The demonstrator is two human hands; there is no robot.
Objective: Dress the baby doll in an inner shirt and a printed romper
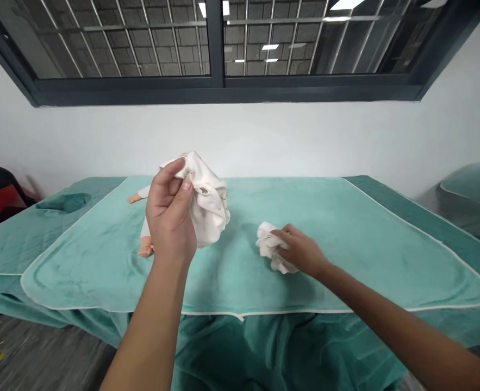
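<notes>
My left hand (170,206) is raised over the bed and pinches a soft white cloth piece (210,209) between thumb and fingers. It hangs rounded, like a small cap, with tiny printed marks and a puckered edge; its exact kind I cannot make out. Lower and to the right, my right hand (303,250) grips a crumpled white cloth (270,244) at or just above the blanket. Behind my left hand lies a doll (145,241) in white clothing. Only an arm and a foot of it show; my hand and forearm hide the rest.
A light green plush blanket (366,244) with white piping covers the bed, over a darker green cover (386,193). A green cushion-like shape (474,187) stands at the right. Red and black items (1,201) sit at far left. Behind are a white wall and barred window.
</notes>
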